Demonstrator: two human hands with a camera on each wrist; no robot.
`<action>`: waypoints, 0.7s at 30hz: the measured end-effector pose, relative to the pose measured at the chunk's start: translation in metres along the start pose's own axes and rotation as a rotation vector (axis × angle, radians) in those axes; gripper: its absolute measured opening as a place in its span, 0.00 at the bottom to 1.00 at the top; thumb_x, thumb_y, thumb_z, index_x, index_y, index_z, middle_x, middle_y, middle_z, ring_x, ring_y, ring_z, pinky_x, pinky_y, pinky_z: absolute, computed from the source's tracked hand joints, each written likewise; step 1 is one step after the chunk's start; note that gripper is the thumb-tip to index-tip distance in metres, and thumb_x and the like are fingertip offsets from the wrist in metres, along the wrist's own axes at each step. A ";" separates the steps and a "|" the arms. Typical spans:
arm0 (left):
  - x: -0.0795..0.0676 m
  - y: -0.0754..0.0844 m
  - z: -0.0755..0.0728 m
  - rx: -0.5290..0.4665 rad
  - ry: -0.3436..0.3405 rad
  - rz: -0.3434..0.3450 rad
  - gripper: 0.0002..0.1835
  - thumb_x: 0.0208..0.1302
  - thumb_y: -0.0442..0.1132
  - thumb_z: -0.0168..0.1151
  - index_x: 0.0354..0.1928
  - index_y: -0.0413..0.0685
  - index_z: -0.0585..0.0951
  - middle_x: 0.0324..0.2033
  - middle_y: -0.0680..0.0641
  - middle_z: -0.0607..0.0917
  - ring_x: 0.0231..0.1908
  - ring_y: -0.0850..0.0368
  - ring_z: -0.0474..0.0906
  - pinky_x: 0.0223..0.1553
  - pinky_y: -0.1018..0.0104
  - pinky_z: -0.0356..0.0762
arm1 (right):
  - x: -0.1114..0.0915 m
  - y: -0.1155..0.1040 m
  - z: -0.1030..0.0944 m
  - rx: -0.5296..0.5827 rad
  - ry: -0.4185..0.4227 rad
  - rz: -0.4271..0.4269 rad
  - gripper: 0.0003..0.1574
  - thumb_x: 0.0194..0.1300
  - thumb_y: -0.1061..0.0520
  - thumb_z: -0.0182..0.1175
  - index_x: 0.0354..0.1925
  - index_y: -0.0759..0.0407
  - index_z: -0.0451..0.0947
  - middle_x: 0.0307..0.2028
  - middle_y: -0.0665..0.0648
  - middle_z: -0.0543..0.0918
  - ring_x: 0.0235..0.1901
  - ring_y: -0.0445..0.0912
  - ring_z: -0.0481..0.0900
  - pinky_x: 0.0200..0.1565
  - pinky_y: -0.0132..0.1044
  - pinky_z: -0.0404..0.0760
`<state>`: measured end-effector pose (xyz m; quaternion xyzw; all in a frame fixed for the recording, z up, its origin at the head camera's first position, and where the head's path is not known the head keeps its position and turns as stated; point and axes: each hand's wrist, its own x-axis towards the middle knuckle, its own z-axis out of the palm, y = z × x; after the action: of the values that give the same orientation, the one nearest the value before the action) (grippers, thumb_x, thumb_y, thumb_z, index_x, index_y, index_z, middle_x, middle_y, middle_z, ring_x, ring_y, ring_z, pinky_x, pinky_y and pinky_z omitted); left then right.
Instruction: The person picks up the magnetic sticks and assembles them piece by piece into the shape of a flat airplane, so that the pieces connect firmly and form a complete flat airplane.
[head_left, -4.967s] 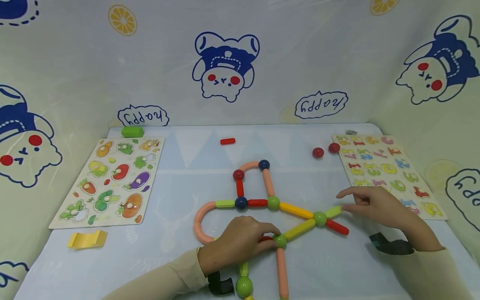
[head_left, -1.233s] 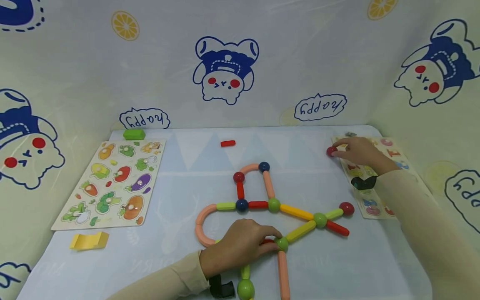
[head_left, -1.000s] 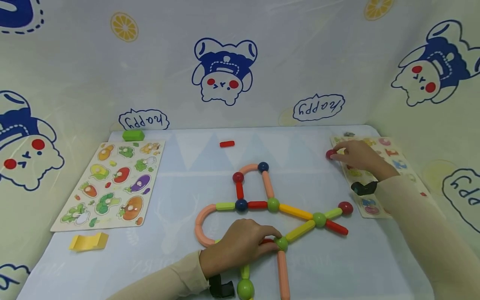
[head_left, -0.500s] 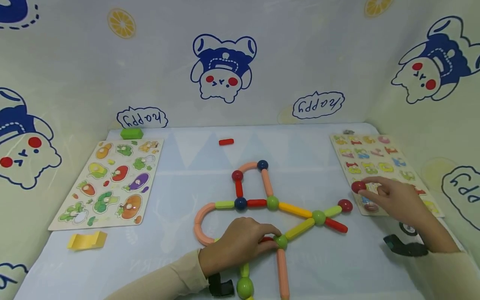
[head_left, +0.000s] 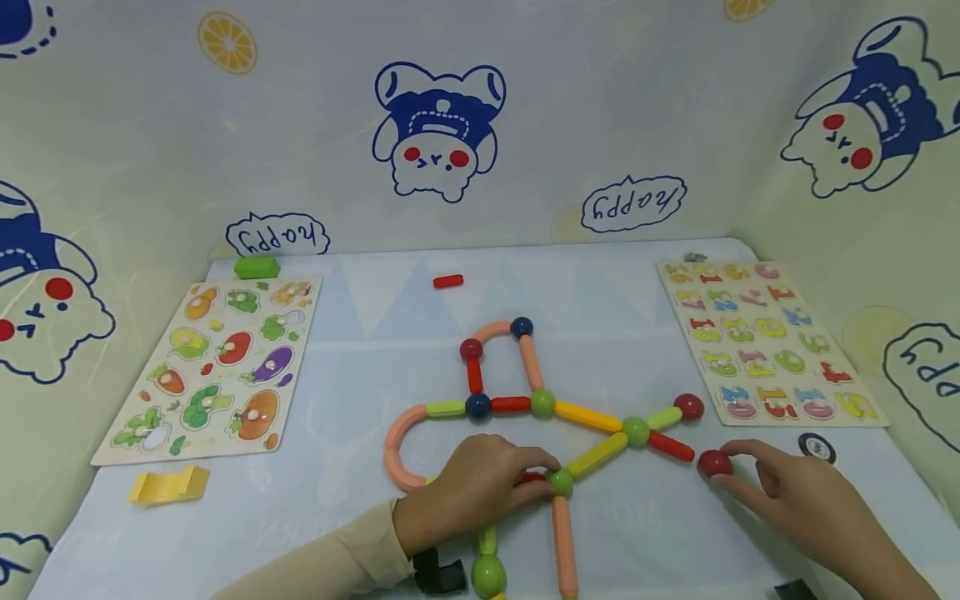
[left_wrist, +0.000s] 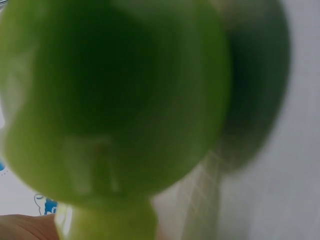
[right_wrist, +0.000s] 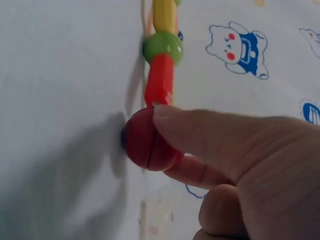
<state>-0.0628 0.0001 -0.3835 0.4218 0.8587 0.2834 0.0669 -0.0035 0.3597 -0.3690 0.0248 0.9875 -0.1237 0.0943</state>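
Observation:
My right hand (head_left: 806,500) pinches a red ball (head_left: 715,463) between thumb and forefinger. In the head view the ball sits just off the free end of a red rod (head_left: 671,447); in the right wrist view the ball (right_wrist: 145,140) is right at that rod's tip. My left hand (head_left: 480,482) holds a green ball (head_left: 559,482) of the same ball-and-rod figure. A yellow rod (head_left: 597,455) runs from it to another green ball (head_left: 636,432). From there a light green rod (head_left: 664,418) ends in a second red ball (head_left: 689,407). A blurred green ball (left_wrist: 115,100) fills the left wrist view.
Puzzle boards stand left (head_left: 213,371) and right (head_left: 765,342). A loose red rod (head_left: 448,282) lies at the back. A green block (head_left: 257,267) and a yellow curved block (head_left: 169,486) flank the left board. A small black wheel (head_left: 817,447) lies near my right hand.
One red ball now tips the light green rod. My right hand has fetched the other from beside the right board and brought it down to the red rod. My left hand has stayed put.

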 end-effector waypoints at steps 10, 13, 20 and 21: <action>0.001 0.001 0.000 0.011 -0.008 0.003 0.13 0.60 0.53 0.62 0.46 0.63 0.83 0.18 0.68 0.75 0.16 0.75 0.63 0.19 0.79 0.60 | 0.004 -0.006 0.008 0.037 0.057 -0.008 0.34 0.53 0.32 0.63 0.51 0.50 0.76 0.13 0.49 0.62 0.13 0.43 0.61 0.15 0.31 0.57; 0.001 0.001 -0.005 0.016 -0.021 0.001 0.15 0.60 0.54 0.61 0.47 0.62 0.82 0.15 0.68 0.72 0.15 0.75 0.62 0.18 0.79 0.60 | 0.005 -0.005 0.009 0.054 0.080 -0.011 0.34 0.53 0.33 0.63 0.52 0.51 0.76 0.12 0.48 0.62 0.12 0.42 0.60 0.15 0.31 0.57; 0.014 -0.022 -0.061 0.121 0.064 -0.149 0.18 0.59 0.51 0.64 0.51 0.58 0.81 0.09 0.59 0.64 0.11 0.65 0.62 0.16 0.71 0.60 | 0.006 0.001 0.021 0.174 0.142 0.003 0.32 0.53 0.35 0.65 0.52 0.49 0.75 0.12 0.48 0.63 0.12 0.42 0.61 0.15 0.31 0.60; 0.020 -0.031 -0.072 0.134 0.090 -0.188 0.18 0.58 0.50 0.65 0.51 0.57 0.82 0.09 0.58 0.65 0.12 0.64 0.63 0.17 0.70 0.61 | 0.006 0.002 0.024 0.189 0.157 0.006 0.32 0.53 0.35 0.65 0.51 0.49 0.76 0.12 0.48 0.63 0.12 0.42 0.62 0.15 0.31 0.60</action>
<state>-0.1221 -0.0307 -0.3386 0.3296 0.9137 0.2363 0.0263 -0.0049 0.3562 -0.3931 0.0461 0.9757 -0.2137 0.0145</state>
